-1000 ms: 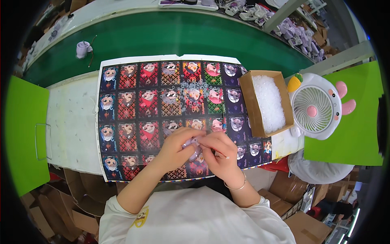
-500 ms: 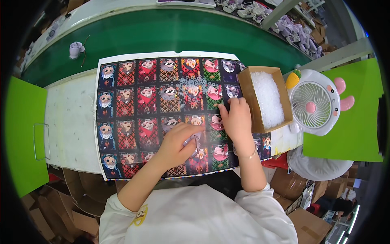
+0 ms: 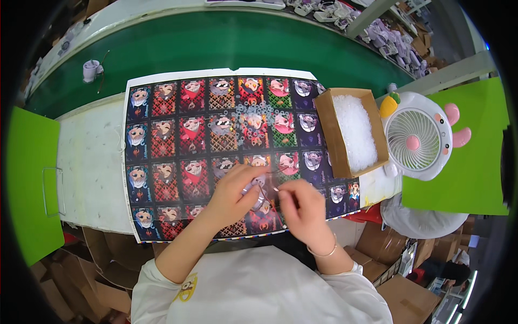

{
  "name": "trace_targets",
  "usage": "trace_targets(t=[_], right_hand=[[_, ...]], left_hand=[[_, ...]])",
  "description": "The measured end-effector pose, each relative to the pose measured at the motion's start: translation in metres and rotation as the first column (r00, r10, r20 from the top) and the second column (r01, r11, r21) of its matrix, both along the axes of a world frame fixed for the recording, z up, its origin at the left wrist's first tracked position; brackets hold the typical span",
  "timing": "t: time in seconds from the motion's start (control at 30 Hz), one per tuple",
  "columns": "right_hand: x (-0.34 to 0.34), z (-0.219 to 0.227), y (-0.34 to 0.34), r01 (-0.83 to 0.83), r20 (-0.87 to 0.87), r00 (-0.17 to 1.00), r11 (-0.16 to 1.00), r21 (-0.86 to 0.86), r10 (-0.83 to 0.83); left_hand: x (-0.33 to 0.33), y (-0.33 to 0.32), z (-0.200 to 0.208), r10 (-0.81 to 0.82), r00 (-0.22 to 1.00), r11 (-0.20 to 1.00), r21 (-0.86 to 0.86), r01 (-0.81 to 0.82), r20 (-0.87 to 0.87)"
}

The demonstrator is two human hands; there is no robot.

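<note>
My left hand (image 3: 233, 195) is closed around a small pale purple plastic part (image 3: 259, 190), most of it hidden by the fingers. Thin dark wires (image 3: 278, 170) come out of that part. Just to its right, my right hand (image 3: 305, 211) is pinched, with a tiny whitish bit showing at the fingertips; what it holds is too small to name. Both hands are over a printed sheet of cartoon pictures (image 3: 193, 144). Beyond them, many small clear rings (image 3: 251, 110) lie scattered on the sheet.
Right of the sheet stands a cardboard box (image 3: 326, 120) of small clear pieces, beside a white fan (image 3: 425, 162) with pink ears. A green conveyor belt (image 3: 178, 46) runs behind, carrying a purple-white part (image 3: 90, 71). Green panels (image 3: 32, 178) flank the table.
My right hand has moved from beside the box down and left toward the purple part, its fingers pinched. My left hand stays put. The part on the belt has shifted left.
</note>
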State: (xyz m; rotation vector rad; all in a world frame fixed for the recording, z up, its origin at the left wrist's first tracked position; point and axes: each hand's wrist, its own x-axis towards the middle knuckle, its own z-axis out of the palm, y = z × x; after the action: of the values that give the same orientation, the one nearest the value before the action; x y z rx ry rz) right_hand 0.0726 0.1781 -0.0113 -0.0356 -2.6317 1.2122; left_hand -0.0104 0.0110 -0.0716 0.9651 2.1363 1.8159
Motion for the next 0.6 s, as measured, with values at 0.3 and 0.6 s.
trace_targets(t=[0.3,0.6], right_hand=[[0.002,-0.015,-0.016,-0.042,-0.051,0.997,0.973,0.226,0.055],[-0.001,-0.033,-0.03,0.129,-0.116,0.986,0.988,0.087,-0.119]], left_hand=[[0.002,0.004,-0.001,0.026,1.0,1.0,-0.003,-0.026,-0.004],[0.005,0.01,0.0,0.134,0.989,0.99,-0.029,-0.136,-0.065]])
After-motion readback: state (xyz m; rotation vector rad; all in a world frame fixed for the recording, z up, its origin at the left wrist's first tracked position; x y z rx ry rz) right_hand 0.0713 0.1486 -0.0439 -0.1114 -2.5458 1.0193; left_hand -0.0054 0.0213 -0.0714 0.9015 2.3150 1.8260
